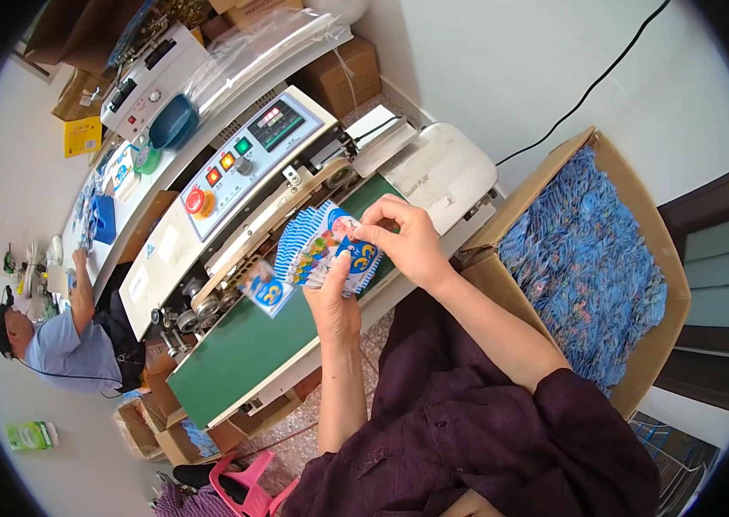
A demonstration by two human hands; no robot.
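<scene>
My left hand point(334, 302) is closed on a fanned stack of small packets point(311, 250), blue-and-white striped with colourful prints; its thumb lies across the front. At the stack's upper right, my right hand point(407, 241) pinches the edge of the front packet between thumb and fingertips. Both hands are above the green conveyor belt point(269, 345) of a band sealing machine point(235, 172). Left of the stack, a single packet point(266, 289), blurred, lies at the sealer's guide edge, apart from my fingers.
To my right stands a large cardboard box point(502, 293) heaped with blue striped packets point(588, 267). The sealer's control panel point(248, 164) has lit buttons and a red knob. At far left a co-worker point(80, 345) reaches over a white table. A pink plastic chair point(248, 487) is below.
</scene>
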